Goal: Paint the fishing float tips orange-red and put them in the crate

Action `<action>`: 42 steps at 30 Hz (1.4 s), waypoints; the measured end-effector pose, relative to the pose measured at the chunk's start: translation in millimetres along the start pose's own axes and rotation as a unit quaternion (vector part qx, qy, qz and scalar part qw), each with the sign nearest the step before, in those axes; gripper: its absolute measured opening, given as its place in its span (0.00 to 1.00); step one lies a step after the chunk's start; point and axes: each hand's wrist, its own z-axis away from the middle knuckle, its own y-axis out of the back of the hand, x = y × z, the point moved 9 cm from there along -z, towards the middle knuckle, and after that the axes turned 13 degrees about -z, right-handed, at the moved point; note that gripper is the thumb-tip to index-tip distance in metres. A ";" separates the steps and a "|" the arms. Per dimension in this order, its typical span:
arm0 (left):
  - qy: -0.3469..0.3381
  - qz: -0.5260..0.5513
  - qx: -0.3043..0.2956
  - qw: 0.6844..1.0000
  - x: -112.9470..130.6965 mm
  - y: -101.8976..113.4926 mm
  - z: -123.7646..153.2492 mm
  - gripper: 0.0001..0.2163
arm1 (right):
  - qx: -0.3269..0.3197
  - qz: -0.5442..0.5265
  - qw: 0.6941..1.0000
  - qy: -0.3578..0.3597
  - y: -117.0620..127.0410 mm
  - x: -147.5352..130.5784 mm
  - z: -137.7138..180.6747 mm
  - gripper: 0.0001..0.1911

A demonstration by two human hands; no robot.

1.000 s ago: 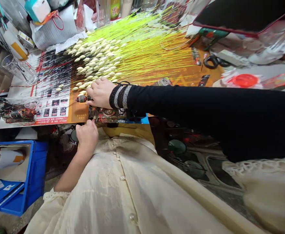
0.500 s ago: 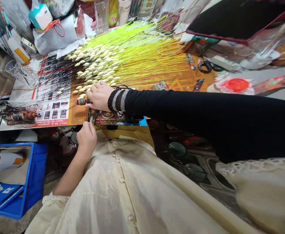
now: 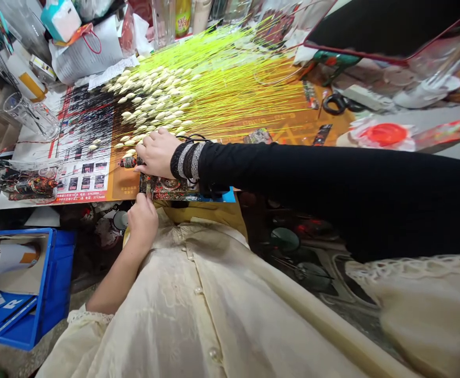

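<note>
My right hand [image 3: 157,152], in a black sleeve with a patterned cuff, rests on the table with its fingers closed on a small dark painted piece [image 3: 128,161] that has a reddish end. Just below it, my left hand [image 3: 142,220] is at the table's front edge, its fingers pinched on a thin thing I cannot make out beside a colourful patterned strip [image 3: 174,189]. Behind my right hand lies a wide fan of thin yellow-green rods [image 3: 233,79] with white oval tips [image 3: 151,100].
A printed sheet [image 3: 84,152] covers the table's left part, with a glass mug [image 3: 29,114] beyond it. Black scissors [image 3: 338,102] and a red lid [image 3: 385,134] lie to the right. A blue crate [image 3: 52,283] holding a paper roll [image 3: 5,257] stands at lower left.
My left hand has risen slightly to the table's edge. My right hand has stayed on the painted piece. The view has shifted a little.
</note>
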 end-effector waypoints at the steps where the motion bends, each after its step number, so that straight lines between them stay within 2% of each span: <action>1: 0.004 -0.004 -0.006 1.000 0.9 1.3 -1.2 0.14 | -0.001 0.000 1.000 -0.001 0.1 -0.2 0.0 0.29; 8: 0.008 0.010 -0.016 1.000 6.8 -1.5 6.3 0.16 | -0.006 0.000 1.000 -0.003 0.6 -0.9 1.7 0.30; 12: -0.072 0.050 -0.063 0.994 33.2 -23.1 27.2 0.15 | 0.003 0.002 1.000 -0.006 1.2 0.1 0.2 0.29; 14: -0.097 0.072 -0.065 0.991 36.2 -30.4 37.5 0.15 | -0.003 0.004 1.000 -0.009 0.0 1.8 -1.9 0.30; 18: -0.086 0.097 -0.018 0.991 5.5 -34.5 46.8 0.14 | -0.018 0.005 1.000 -0.002 -2.3 3.2 -5.8 0.31; 22: -0.099 0.137 0.034 0.985 -23.7 -29.8 38.5 0.15 | -0.017 0.004 1.000 0.002 -2.7 3.4 -6.3 0.30; 27: -0.081 0.146 0.129 0.978 -43.6 -6.9 12.7 0.13 | -0.021 0.010 1.000 0.006 -3.7 2.2 -3.8 0.29; 29: -0.080 0.121 0.147 0.978 -45.3 0.5 6.6 0.13 | -0.022 0.012 1.000 0.008 -3.4 1.2 -2.4 0.28; 36: -0.052 0.016 0.037 0.998 -29.8 0.0 -6.5 0.15 | -0.038 0.027 0.999 0.006 -3.7 -0.5 1.6 0.27; 42: -0.045 -0.069 0.009 0.997 -10.2 6.0 -11.9 0.18 | -0.017 0.024 0.999 0.015 -3.9 -0.1 2.1 0.28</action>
